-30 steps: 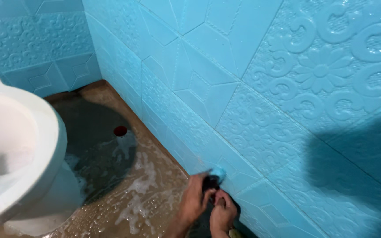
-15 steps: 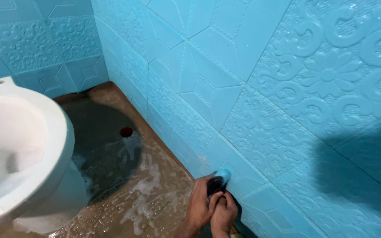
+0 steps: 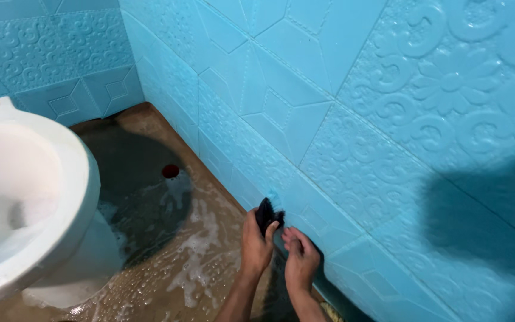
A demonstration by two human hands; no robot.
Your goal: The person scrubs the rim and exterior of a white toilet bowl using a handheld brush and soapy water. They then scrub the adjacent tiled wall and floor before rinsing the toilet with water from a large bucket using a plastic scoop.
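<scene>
Bathroom corner, walls clad in turquoise embossed tiles [image 3: 353, 119] with floral and geometric relief; a large shadow lies across the tiles at right.

Floor [image 3: 150, 125]: brown, wet, with white soap foam [image 3: 201, 238] spread near the wall base and a darker wet patch around a small round drain hole [image 3: 170, 171].

Toilet bowl [image 3: 61, 179]: white, at left, standing on the floor, well apart from the hands.

Left hand [image 3: 255, 245]: low at the foot of the wall, fingers closed around a dark scrubbing brush [image 3: 266, 213], which is pressed against the lowest row of tiles just above the floor edge. A light blue part shows at the brush's top, possibly its back or foam; the view is too blurred to say which.

Right hand [image 3: 299, 262]: just beside the left, fingers [image 3: 290, 235] curled loosely, tips near the brush's lower end and close to the wall. Whether it grips anything cannot be told.

Both forearms enter from the bottom edge.
</scene>
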